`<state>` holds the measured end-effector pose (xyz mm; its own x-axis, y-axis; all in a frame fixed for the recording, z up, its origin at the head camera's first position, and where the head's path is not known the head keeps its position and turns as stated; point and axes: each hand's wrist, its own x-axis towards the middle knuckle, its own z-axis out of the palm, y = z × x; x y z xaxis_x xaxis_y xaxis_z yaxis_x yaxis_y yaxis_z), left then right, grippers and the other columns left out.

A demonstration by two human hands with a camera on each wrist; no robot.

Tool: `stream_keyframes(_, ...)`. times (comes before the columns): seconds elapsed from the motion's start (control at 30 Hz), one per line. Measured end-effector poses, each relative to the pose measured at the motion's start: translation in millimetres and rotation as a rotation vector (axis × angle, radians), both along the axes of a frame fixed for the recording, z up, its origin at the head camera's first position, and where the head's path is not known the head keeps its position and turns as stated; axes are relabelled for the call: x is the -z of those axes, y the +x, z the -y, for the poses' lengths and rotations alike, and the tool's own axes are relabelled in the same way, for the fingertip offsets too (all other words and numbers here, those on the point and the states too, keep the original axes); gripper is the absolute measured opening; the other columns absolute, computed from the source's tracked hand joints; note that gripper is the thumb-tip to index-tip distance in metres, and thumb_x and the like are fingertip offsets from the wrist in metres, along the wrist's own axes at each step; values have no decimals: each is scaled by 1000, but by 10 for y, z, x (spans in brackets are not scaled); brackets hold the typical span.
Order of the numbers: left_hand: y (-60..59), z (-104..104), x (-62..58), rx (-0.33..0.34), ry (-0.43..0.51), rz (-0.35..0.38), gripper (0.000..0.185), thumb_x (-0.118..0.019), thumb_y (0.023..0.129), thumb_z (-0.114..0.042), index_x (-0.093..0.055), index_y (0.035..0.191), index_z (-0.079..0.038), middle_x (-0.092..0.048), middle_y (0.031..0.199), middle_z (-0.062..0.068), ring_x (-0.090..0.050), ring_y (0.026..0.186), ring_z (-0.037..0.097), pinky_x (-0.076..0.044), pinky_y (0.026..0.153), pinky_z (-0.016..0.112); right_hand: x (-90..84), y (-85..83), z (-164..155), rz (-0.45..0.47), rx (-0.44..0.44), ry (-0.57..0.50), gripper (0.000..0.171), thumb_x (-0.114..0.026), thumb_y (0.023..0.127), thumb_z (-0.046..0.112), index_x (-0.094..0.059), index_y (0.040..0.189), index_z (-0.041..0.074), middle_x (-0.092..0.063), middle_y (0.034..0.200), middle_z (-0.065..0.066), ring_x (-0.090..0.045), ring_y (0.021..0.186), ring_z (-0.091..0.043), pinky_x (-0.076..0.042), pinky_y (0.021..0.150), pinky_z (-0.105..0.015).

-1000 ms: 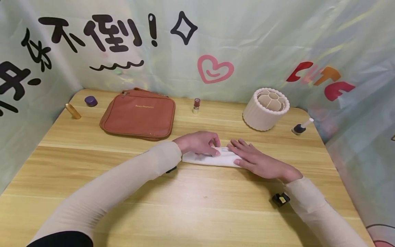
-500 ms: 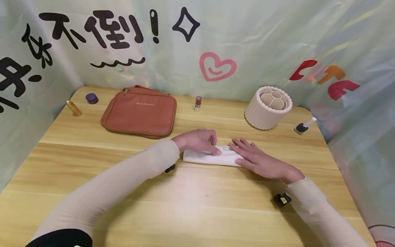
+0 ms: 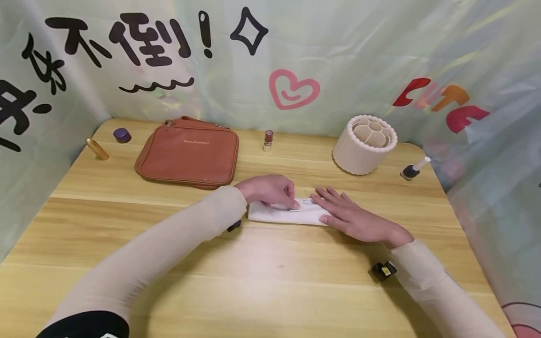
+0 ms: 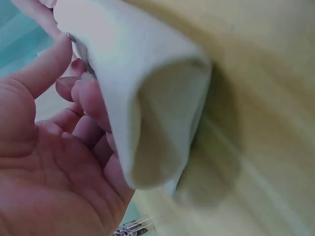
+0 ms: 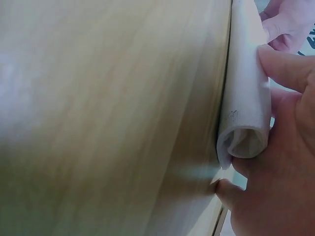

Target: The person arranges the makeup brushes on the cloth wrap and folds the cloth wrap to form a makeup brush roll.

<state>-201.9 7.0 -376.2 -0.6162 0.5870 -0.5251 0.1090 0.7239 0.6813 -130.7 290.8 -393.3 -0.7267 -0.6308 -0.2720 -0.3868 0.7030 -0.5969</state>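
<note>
A white rolled-up soft sheet or pouch (image 3: 270, 217) lies crosswise on the table, its exact kind unclear. From above, my left hand (image 3: 270, 189) pinches a small white piece, perhaps a tab or strap, at the roll's middle with thumb and forefinger. My right hand (image 3: 357, 219) rests on the roll's right end, fingers spread and fairly straight. In the left wrist view, the roll's hollow end (image 4: 165, 123) gapes beside the left palm (image 4: 54, 167). The right wrist view shows the other curled end (image 5: 246, 140), with the right thumb (image 5: 285, 66) pressing on the side.
A brown zipped case (image 3: 188, 152) lies behind the left hand. Along the back stand a lipstick (image 3: 268, 141) and a ribbed pinkish holder (image 3: 363, 146). A dark bottle with white stem (image 3: 411, 172) is at right, a purple lid (image 3: 122, 135) and gold tube (image 3: 97, 149) at left.
My left thumb and forefinger have drawn together at the roll's middle, and the small white piece now shows under them. The right hand stays in place on the roll.
</note>
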Motion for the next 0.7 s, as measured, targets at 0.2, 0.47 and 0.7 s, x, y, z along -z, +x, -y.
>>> stream_keyframes(0.2,19,-10,-2,5,-58,-25,30,-79,101,-44,-67,102,-17,-62,101,-3,-45,63,11,-43,60,25,22,-13,21,11,-8,4,65,-50,117,36,-26,174,19,-7,184,-17,4,169,-47,3,131,-76)
stream_keyframes(0.47,60,15,-23,61,-113,-164,34,-75,102,-50,-64,98,-18,-58,87,-5,-53,73,11,-41,68,26,11,-36,35,9,-14,12,65,-50,117,36,-26,174,18,-6,184,-17,5,169,-48,3,130,-76)
stream_keyframes(0.7,42,78,17,40,-12,-124,39,-64,107,-56,-67,103,-17,-60,88,-5,-55,78,10,-42,71,27,27,-8,20,4,1,-4,66,-50,117,35,-24,174,15,-8,183,-18,3,169,-49,4,130,-77)
